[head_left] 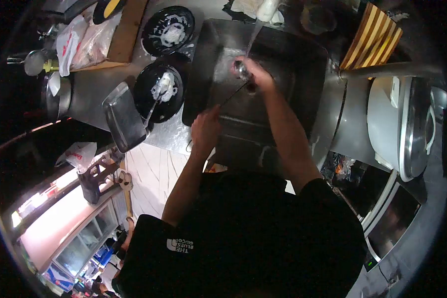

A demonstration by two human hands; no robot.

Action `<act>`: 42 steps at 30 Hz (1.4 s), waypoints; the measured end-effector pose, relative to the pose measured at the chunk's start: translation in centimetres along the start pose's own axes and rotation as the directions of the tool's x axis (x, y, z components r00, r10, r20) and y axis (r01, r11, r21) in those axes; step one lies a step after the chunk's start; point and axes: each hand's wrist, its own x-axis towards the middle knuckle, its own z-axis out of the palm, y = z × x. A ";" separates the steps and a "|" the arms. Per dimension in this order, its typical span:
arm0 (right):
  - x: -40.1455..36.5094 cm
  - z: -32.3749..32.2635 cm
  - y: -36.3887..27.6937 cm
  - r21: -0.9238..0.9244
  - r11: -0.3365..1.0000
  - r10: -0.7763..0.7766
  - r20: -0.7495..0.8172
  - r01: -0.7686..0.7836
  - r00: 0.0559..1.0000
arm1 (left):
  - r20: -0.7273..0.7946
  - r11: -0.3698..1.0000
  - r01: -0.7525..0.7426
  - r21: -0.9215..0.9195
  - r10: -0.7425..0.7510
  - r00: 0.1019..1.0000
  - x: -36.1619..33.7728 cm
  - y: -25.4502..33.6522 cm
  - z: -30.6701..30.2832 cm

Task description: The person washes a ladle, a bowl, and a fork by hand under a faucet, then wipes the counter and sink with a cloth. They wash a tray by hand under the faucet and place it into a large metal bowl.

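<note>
My left hand point(206, 130) is closed round the long thin handle of a metal ladle point(240, 70) over the steel sink point(196, 74). Up at the ladle's shiny bowl, my right hand point(257, 74) is closed around it, with the fingers partly hidden and slightly blurred. Water point(254, 39) runs down from a white tap head point(267, 10) onto this hand and the bowl.
Left of the sink sit two black plates, a far one point(151, 42) and a nearer one point(146, 97), both with white foam. A rectangular metal pan point(124, 119) lies beside them. To the right stand a striped cutting board point(370, 37) and a white lidded cooker point(385, 119).
</note>
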 end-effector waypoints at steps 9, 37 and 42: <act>-1.0 0.9 0.1 -0.622 0.779 -0.284 -0.236 0.080 0.929 | -0.016 0.976 -0.091 0.199 0.096 0.995 1.7 -0.1 -0.1; -0.7 -3.3 7.4 -0.861 0.323 0.155 -0.362 -0.393 0.919 | 0.001 0.937 -0.304 -0.174 0.308 0.951 -1.5 2.5 -7.0; 2.9 -9.7 15.9 -0.872 0.369 -0.120 -0.387 -0.321 0.914 | -0.163 0.860 -0.383 -0.336 0.347 0.923 -0.9 2.2 -6.9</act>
